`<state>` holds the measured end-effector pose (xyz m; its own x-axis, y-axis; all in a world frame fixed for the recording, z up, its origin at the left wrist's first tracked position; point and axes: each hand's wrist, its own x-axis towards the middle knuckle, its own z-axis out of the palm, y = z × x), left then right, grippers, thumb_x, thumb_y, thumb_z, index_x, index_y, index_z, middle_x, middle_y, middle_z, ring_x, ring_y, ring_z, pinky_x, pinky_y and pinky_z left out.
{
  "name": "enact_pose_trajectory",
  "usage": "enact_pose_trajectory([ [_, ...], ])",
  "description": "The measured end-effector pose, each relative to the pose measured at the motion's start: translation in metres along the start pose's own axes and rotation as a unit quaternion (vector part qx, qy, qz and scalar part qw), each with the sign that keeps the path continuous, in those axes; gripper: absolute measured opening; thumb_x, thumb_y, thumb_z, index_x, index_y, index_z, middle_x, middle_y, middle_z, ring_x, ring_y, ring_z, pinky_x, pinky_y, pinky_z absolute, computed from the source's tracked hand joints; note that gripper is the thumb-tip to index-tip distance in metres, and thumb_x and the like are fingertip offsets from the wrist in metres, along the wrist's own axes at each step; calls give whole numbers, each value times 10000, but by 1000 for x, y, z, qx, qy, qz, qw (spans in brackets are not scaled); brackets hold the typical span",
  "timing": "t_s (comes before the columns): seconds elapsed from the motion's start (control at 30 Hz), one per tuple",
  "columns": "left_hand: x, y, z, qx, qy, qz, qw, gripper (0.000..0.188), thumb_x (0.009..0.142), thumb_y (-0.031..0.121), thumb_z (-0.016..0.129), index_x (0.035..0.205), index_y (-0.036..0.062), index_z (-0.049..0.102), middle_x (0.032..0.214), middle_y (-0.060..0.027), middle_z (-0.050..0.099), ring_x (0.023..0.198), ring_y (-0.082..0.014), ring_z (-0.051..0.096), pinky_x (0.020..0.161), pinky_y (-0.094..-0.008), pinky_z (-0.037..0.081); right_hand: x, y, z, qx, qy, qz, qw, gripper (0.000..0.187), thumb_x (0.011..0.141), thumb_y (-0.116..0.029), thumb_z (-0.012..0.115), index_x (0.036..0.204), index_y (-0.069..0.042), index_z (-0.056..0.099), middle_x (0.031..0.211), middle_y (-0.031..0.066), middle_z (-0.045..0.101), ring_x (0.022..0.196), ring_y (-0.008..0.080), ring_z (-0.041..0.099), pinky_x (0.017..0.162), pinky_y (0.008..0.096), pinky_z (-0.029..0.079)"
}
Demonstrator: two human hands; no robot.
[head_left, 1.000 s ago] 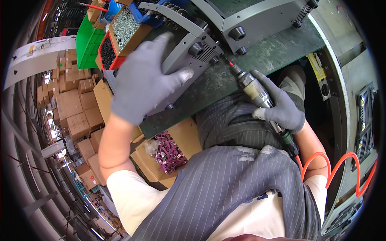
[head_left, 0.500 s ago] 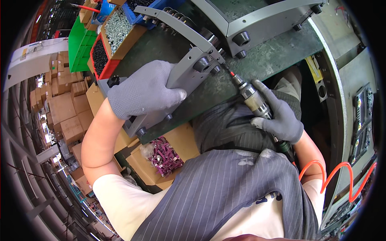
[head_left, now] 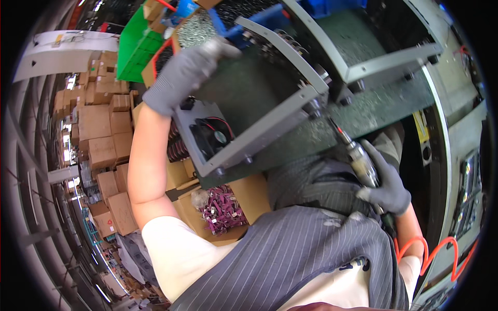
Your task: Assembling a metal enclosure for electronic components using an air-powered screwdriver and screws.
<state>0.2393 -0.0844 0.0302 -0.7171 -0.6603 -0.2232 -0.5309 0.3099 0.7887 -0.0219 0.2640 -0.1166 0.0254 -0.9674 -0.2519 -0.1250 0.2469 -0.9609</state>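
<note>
- Gripping a power screwdriver (head_left: 361, 163), the right hand (head_left: 389, 186) has its gloved fingers clamped around the barrel; the tip points toward a grey metal frame (head_left: 270, 126), near its corner;
- the left hand (head_left: 189, 72) hovers by the silver screws (head_left: 194, 30), its fingers bent but blurred; I cannot tell how far apart they are, or whether they touch anything;
- the frame, fitted with a black fan (head_left: 210, 137), stands on the dark green surface (head_left: 384, 98);
- dark lettering marks the shirt (head_left: 316, 285), partly covered; a carton (head_left: 104, 222) bears a small red mark.
</note>
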Motion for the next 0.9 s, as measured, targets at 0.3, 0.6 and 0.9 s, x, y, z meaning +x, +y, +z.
enact_pose_trajectory([
  [0.3,42,-168,-146,-95,348,-178,916,651,1007,584,399,1364,52,514,930,-16,587,766,-120,539,718,-274,437,-3,10,2,106,8,64,992,1149,629,-327,903,1522,29,274,1379,150,523,1286,232,477,1106,337,321],
  [0.6,27,-223,-165,-224,385,-91,891,644,1041,391,363,1508,-34,236,1489,-241,416,1372,-378,431,1106,-501,379,1,1,5,176,13,83,981,1151,617,-318,905,1519,34,283,1390,130,509,1292,207,458,1107,327,318],
  [0.9,55,-174,-163,116,417,-36,901,442,936,97,625,1348,-45,548,1286,-143,633,1149,-193,608,1000,-313,469,-75,-30,-39,124,163,163,965,1032,608,-200,891,1477,21,380,1337,102,544,1234,184,499,1089,326,357],
])
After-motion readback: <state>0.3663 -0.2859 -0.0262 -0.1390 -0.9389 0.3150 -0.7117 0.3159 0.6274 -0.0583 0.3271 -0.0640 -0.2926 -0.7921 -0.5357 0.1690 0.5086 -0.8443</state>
